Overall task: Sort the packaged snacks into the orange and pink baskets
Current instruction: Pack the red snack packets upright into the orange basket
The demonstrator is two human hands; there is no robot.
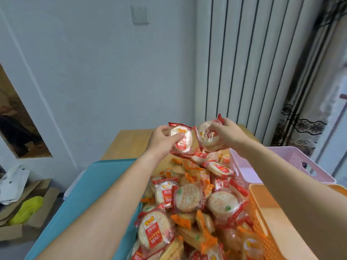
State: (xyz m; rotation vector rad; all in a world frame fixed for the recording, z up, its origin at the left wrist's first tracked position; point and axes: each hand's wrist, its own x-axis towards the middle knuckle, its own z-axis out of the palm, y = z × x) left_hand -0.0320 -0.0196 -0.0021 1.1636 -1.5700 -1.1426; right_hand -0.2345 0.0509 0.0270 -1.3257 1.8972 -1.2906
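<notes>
Light is being thrown back by the glossy, crinkled clear plastic film of the left red-edged round snack packet (183, 145) and the right red-edged round snack packet (208, 139), just above the frame's centre. The same shiny film is being shown by the heap of red and orange wrapped snacks (191, 199) below them. Smooth, semi-matt plastic is being presented by the perforated orange basket (257, 212) at lower right and the perforated pink basket (300, 162) above it. The flat teal plastic lid (97, 194) is being seen as smooth, the pale wooden tabletop (131, 143) as matt. Dull brown cardboard sheets (50, 197) are being seen at lower left, patterned curtain cloth (304, 124) at right.
</notes>
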